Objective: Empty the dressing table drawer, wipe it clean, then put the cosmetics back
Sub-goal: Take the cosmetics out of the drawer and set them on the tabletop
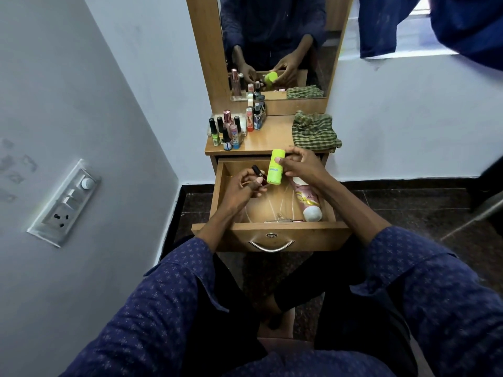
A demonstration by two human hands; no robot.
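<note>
The wooden drawer (272, 232) of the dressing table stands pulled out below me. My right hand (302, 165) grips a lime-green bottle (275, 167) above the drawer's back half. My left hand (245, 187) holds a small dark nail polish bottle (258, 171) over the drawer's left side. A pink tube with a white cap (306, 198) lies along the right wall inside the drawer. A metal clip and a thin pink stick (283, 219) lie by the front wall.
Several nail polish and perfume bottles (231, 129) stand on the left of the table top (269, 137). A green checked cloth (314, 130) lies bunched on its right. A mirror (275, 44) rises behind. A wall with a switch panel (65, 202) is close on the left.
</note>
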